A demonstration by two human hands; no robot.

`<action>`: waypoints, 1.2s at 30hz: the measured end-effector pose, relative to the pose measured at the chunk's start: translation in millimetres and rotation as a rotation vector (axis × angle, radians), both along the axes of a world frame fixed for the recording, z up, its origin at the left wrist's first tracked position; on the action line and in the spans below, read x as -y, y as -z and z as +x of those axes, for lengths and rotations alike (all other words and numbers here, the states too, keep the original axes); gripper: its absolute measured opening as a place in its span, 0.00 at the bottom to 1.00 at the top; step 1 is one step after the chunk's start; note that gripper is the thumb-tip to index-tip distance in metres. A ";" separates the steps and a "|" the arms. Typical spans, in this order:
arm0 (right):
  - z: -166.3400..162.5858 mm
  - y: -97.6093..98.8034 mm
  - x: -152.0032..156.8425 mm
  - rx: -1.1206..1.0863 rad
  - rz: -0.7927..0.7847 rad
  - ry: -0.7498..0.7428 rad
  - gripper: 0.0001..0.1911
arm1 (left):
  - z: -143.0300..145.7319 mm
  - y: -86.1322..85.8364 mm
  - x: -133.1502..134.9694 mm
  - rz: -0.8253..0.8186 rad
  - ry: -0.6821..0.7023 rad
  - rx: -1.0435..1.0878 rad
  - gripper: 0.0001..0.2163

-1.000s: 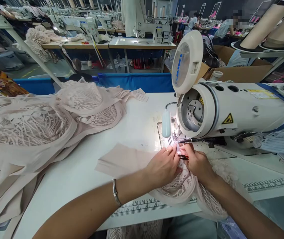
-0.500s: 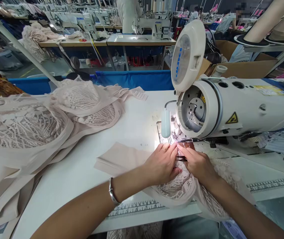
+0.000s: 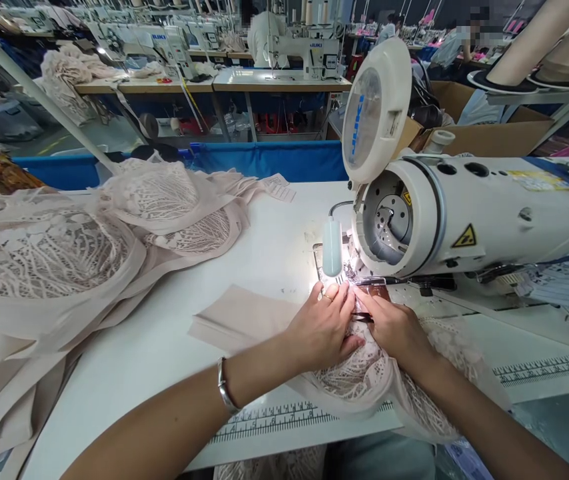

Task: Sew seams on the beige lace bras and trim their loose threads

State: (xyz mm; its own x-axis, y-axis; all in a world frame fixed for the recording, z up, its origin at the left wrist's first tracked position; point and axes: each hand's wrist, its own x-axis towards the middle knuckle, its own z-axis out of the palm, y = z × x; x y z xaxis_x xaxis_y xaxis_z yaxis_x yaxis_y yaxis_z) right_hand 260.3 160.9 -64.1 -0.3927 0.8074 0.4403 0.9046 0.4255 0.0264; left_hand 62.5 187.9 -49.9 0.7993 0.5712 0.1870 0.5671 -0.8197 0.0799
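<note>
Pale pink lace bra (image 3: pixel 352 381) fabric lies across the front of the table, with a plain side panel (image 3: pixel 244 317) spreading out to the left. My left hand (image 3: pixel 325 328) presses on it close to the needle area, fingers bent together, a ring and a bracelet on that arm. Opposite, my right hand (image 3: pixel 395 328) pinches the fabric, its fingertips meeting the left ones. A small dark pointed piece (image 3: pixel 363 318) shows between the hands; its kind is unclear. Over the fingertips stands the white sewing machine (image 3: pixel 504 213), its round end cover (image 3: pixel 378 110) swung up. The needle itself is hidden.
Lace bras (image 3: pixel 54 267) are piled on the left of the table. A small lamp (image 3: pixel 333 248) lights the needle area. A printed ruler (image 3: pixel 274 421) runs along the front edge. Behind are a blue cloth bin (image 3: pixel 269 160), a cardboard box (image 3: pixel 494 137) and other machines with people.
Both hands and the bra stay nearly where they were; the left fingers shift very slightly. In the background, a person in white has leaned down.
</note>
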 end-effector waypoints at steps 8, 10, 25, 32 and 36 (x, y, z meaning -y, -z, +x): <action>0.1 -3.4 -0.8 -0.030 -0.049 0.012 0.28 | -1.2 1.2 -2.9 0.013 0.008 0.012 0.33; 0.6 -4.0 -2.5 -0.059 -0.074 0.024 0.27 | -0.7 1.0 -3.1 0.047 0.013 0.000 0.33; 9.2 -19.4 -3.4 -0.179 -0.252 -0.051 0.29 | -4.6 -7.4 0.2 0.037 0.188 -0.043 0.11; 2.9 -17.8 -14.7 -0.092 -0.198 -0.012 0.19 | -14.5 -15.6 -26.1 -0.101 0.245 0.053 0.13; -0.6 -19.3 -22.6 -0.083 -0.203 0.004 0.15 | -20.0 -23.6 -35.9 -0.139 0.260 0.091 0.12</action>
State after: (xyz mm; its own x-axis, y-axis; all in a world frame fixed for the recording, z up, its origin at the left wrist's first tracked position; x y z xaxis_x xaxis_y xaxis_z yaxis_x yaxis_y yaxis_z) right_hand 259.6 183.5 -44.8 -0.3583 0.8842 0.2995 0.9017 0.4109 -0.1343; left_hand 42.5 223.8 -26.3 0.9054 0.3749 0.1990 0.3251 -0.9140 0.2428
